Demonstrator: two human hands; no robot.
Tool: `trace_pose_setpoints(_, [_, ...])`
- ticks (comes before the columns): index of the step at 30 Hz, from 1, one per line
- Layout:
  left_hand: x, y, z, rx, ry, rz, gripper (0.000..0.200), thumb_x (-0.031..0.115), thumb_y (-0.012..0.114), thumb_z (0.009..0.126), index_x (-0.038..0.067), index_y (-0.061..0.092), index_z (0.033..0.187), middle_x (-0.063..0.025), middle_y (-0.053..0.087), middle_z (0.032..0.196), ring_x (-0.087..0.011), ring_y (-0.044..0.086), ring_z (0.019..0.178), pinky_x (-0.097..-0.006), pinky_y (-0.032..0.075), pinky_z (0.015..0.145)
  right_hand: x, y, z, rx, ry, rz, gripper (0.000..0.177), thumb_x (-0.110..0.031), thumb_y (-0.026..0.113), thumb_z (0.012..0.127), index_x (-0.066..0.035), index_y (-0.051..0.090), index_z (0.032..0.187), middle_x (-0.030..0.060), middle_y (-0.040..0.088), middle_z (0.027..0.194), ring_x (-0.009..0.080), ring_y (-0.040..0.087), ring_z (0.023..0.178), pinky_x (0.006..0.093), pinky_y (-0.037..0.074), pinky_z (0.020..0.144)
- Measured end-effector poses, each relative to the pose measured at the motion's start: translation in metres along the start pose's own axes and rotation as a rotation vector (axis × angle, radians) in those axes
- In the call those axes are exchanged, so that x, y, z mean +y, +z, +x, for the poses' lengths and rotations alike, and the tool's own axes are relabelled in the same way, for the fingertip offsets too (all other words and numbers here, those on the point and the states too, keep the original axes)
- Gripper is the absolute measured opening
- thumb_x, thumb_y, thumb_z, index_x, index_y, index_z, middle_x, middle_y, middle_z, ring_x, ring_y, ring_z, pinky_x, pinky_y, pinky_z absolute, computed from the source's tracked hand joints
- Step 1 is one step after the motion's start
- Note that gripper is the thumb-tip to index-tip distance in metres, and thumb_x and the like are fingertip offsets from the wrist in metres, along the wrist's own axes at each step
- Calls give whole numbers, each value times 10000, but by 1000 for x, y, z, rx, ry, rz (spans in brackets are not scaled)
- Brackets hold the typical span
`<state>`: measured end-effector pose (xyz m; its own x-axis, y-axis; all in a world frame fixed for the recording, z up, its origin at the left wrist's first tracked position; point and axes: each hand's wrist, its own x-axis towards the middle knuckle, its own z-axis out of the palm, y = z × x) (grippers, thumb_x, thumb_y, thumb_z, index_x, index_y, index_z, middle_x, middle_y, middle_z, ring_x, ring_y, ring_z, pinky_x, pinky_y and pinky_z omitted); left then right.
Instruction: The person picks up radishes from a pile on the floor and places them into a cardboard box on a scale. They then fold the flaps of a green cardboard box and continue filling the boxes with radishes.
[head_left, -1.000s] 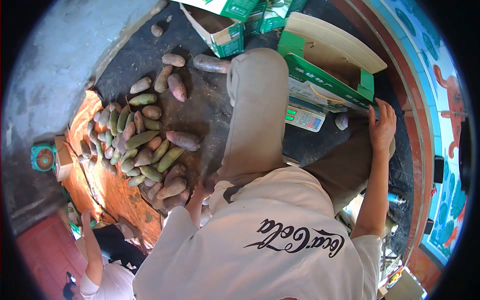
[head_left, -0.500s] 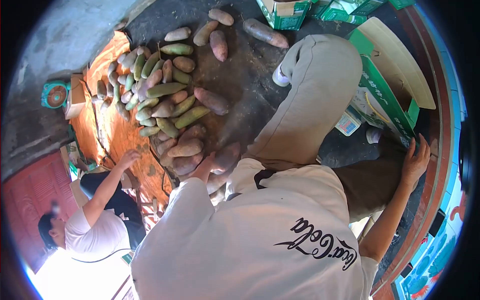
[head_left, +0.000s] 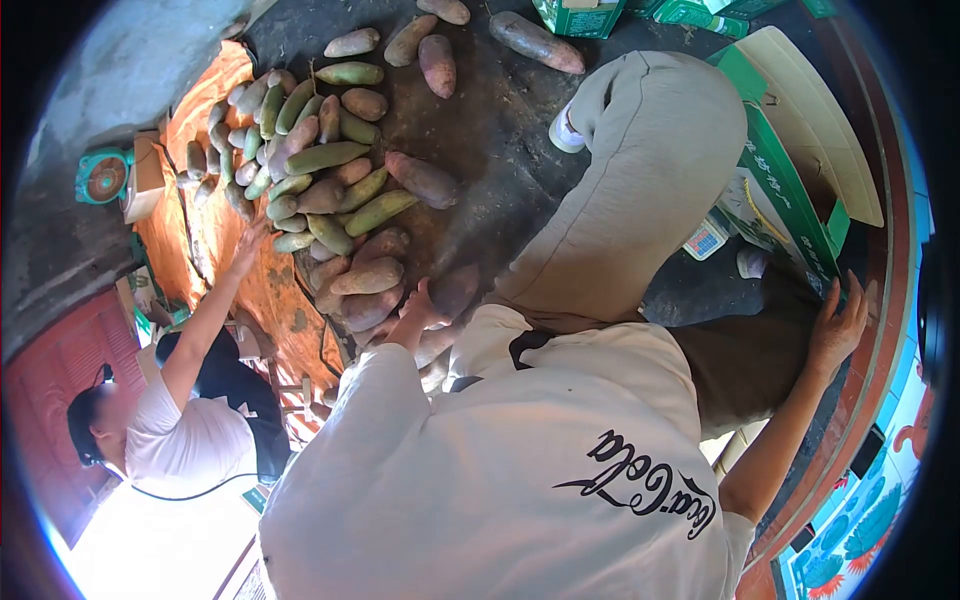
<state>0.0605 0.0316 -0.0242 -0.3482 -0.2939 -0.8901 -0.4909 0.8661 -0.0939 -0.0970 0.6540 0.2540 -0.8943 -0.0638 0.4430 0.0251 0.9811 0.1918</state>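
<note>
My left hand [head_left: 424,306] reaches among the reddish tubers at the near end of the pile, touching or close beside a dark reddish tuber [head_left: 456,290]. Its fingers are partly hidden, and whether they grip anything cannot be made out. Over on the right, my right hand [head_left: 838,325] is empty, its fingers spread beside the lower end of an open green and cream box [head_left: 790,190]. Green radishes [head_left: 325,157] and reddish tubers [head_left: 368,277] lie heaped to the upper left of my left hand.
A co-worker [head_left: 195,440] sits at the left, one arm reaching to the pile over an orange sheet [head_left: 290,290]. A teal scale [head_left: 104,177] stands behind. More green boxes [head_left: 580,18] are at the top. My bent leg [head_left: 650,150] rises between pile and box.
The co-worker's hand has moved up to the pile's edge. My left hand has shifted slightly, with more of its fingers showing. My right hand remains beside the box; the view has shifted a little.
</note>
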Motion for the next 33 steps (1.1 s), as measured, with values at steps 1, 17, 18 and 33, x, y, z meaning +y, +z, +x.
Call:
trace_pose_setpoints(1, [2, -3, -3, 12, 7, 30, 1233, 330, 876, 487, 179, 108, 1439, -194, 500, 1266, -343, 508, 1166, -423, 433, 976, 1, 0, 0, -2, 1, -6, 274, -248, 589, 899, -106, 593, 1133, 108, 617, 1061, 310, 593, 987, 402, 478, 822])
trace_pose_setpoints(17, [-22, -83, 9, 323, -91, 373, 791, 368, 754, 661, 252, 389, 1352, -91, 430, 1300, -255, 396, 1250, -428, 324, 1009, -2, -3, 0, -23, 45, 9, 262, -196, 616, 877, -87, 600, 1114, 109, 621, 1056, 303, 597, 982, 392, 479, 822])
trace_pose_setpoints(18, [-21, -87, 2, 307, -87, 388, 775, 372, 753, 661, 249, 404, 1342, -87, 433, 1292, -255, 401, 1243, -433, 324, 1006, -4, -3, 1, -19, 54, 5, 262, -188, 621, 872, -85, 601, 1112, 110, 620, 1053, 302, 598, 978, 391, 479, 819])
trace_pose_setpoints(33, [15, -133, -13, 440, -47, 142, 789, 389, 809, 608, 67, 395, 1197, -158, 572, 1188, -288, 565, 1104, -399, 455, 928, -22, -18, 7, 75, 97, 95, 244, -155, 666, 793, -62, 605, 1010, 85, 605, 974, 275, 579, 923, 377, 449, 803])
